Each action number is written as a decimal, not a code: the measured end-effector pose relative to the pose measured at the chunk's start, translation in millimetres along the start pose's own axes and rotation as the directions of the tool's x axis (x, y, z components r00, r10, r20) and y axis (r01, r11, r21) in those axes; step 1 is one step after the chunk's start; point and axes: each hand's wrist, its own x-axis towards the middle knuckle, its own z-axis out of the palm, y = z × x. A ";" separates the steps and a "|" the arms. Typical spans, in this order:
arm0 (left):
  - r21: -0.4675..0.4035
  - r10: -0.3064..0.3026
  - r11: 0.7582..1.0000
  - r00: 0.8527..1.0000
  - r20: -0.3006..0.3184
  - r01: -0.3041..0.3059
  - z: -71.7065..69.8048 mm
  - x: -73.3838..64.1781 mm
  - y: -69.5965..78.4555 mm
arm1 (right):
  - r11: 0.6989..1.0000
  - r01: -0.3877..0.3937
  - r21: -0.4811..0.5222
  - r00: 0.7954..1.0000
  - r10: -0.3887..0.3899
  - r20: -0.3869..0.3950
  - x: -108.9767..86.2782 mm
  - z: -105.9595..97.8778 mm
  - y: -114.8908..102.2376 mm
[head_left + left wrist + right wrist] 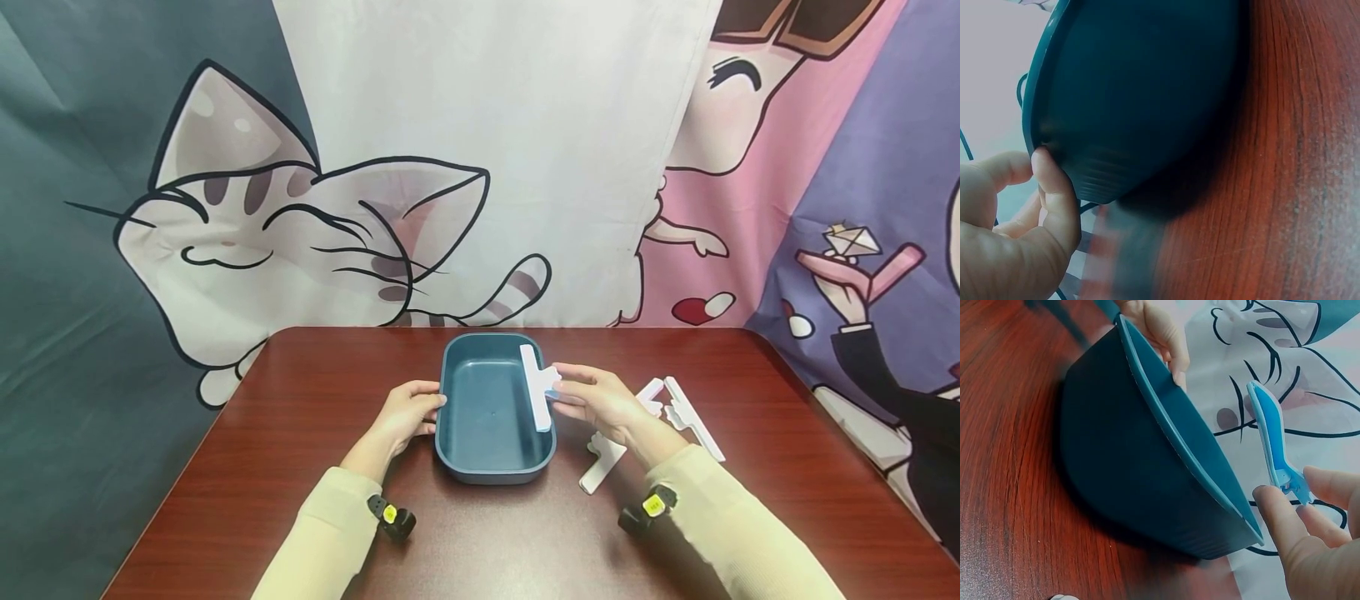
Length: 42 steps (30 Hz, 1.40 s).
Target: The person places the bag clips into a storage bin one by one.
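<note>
Hands grasp: the left hand (405, 417) pinches the round-cornered blue bin (487, 421) at its rim, the right hand (596, 404) a white clip (534, 387) above its right edge. Loose clips (697, 425) (partly blocked by that hand) lie on glossy, wood-grained surface (322, 392).

We see long, plain, pale yellow sleeves, the left sleeve (318, 533) matching the right sleeve (742, 529); at the left cuff sits a small black device (399, 522) with a bright yellow patch (389, 513), at the right cuff a similar black unit (636, 520), any markings too small for us to read
</note>
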 end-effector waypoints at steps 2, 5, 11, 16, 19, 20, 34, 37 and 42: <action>-0.002 -0.002 1.000 1.000 -0.003 0.002 0.3 -0.1 0.5 | 1.000 0.001 0.004 1.000 -0.001 0.002 0.3 1.5 -0.5; -0.004 -0.003 1.000 1.000 -0.004 0.003 0.8 -0.2 1.0 | 1.000 0.002 -0.002 1.000 -0.002 0.003 0.7 2.9 -1.1; -0.002 -0.001 1.000 1.000 -0.005 0.001 1.1 -0.6 1.4 | 1.000 0.008 0.005 1.000 -0.008 0.015 1.5 5.4 -1.3; 0.000 0.000 1.000 1.000 -0.007 0.000 1.3 -0.7 1.4 | 1.000 0.011 0.007 1.000 -0.011 0.011 2.3 8.0 -0.8; -0.002 -0.001 1.000 1.000 -0.007 0.001 1.4 -0.6 1.5 | 1.000 0.015 0.004 1.000 -0.016 0.019 2.3 8.9 -0.6; -0.002 -0.002 1.000 1.000 -0.008 0.002 1.5 -0.6 1.6 | 1.000 0.014 0.006 1.000 -0.014 0.017 2.3 9.3 -0.6; -0.004 -0.004 1.000 1.000 -0.008 0.004 0.9 -0.2 1.1 | 1.000 0.015 -0.014 1.000 -0.015 0.017 2.7 17.0 -1.8; -0.002 -0.004 1.000 1.000 -0.009 0.004 0.9 0.2 1.0 | 1.000 0.013 -0.026 1.000 -0.013 0.016 3.3 18.7 -1.3; 0.003 -0.002 1.000 1.000 -0.004 0.002 0.0 -0.4 1.1 | 0.999 0.028 -0.047 0.999 -0.027 0.023 4.1 20.7 0.4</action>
